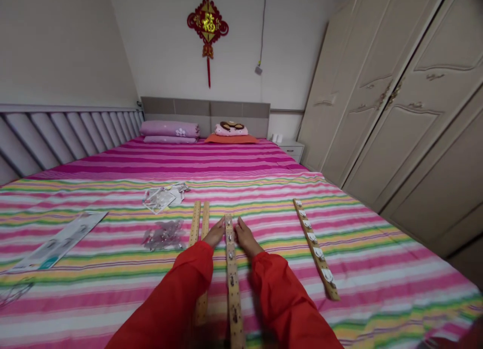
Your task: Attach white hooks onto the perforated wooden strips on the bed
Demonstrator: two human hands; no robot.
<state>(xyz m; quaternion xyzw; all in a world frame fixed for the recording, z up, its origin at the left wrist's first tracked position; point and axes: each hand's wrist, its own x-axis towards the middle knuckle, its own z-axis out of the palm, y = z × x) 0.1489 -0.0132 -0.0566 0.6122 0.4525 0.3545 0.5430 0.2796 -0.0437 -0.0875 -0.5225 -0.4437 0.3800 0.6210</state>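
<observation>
Framing the far end of the middle wooden strip [231, 268], laid lengthwise on the striped sheet [267, 203], with left hand [215, 234] and right hand [247, 237]! Right up close at both edges with the fingers [220, 224] (cannot tell whether pinching or merely flanking).

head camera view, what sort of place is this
Most likely a bedroom: a wide bed with striped covers fills the view, folded bedding lies by its headboard, and a tall wardrobe lines the right side.

Hands [246, 237] beside a wooden strip [233, 287]
</observation>
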